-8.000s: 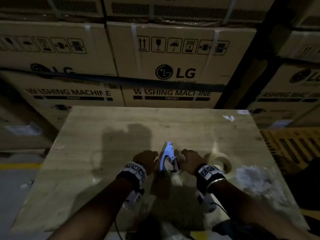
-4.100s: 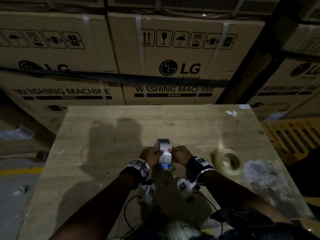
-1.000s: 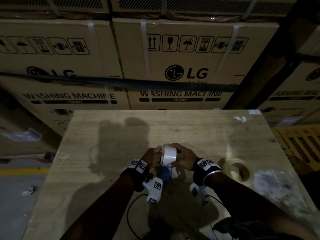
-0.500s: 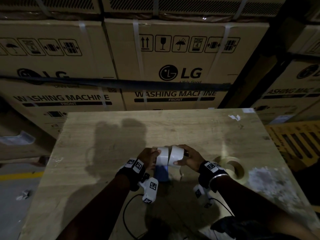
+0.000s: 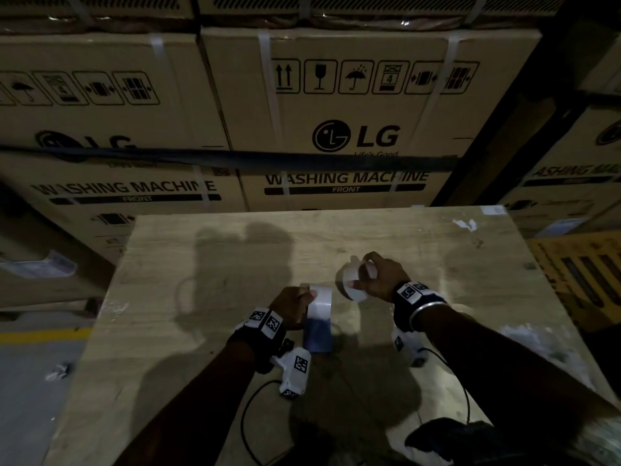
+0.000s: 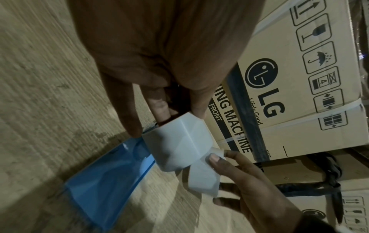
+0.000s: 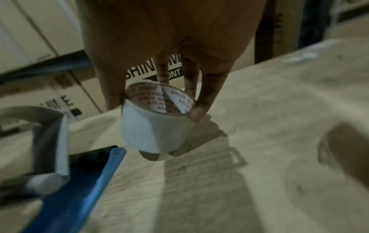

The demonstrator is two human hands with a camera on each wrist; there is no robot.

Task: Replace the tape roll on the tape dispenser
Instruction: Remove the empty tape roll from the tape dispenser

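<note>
On the wooden table (image 5: 208, 270), a blue tape dispenser (image 5: 317, 336) is held upright by the left hand (image 5: 289, 306), its long axis running from the table up toward the fingers. In the left wrist view, the fingers (image 6: 127, 110) of this hand are curled around the white drum (image 6: 175, 141) at the top of the dispenser, so the grip is closed on it. One dispenser is seen.

To the right of it, and apart from it, one white tape core (image 5: 353, 284) is carried above the table by the right hand (image 5: 379, 277). In the right wrist view, this tape core (image 7: 153, 126) is a short hollow cylinder, white outside, with red printed letters on the inner wall; the open end is turned up toward the palm. It is pinched at the rim between thumb and fingertips (image 7: 196, 113).

Behind the table, stacked cardboard boxes (image 5: 353, 129) marked "LG" and "WASHING MACHINE" are seen.
</note>
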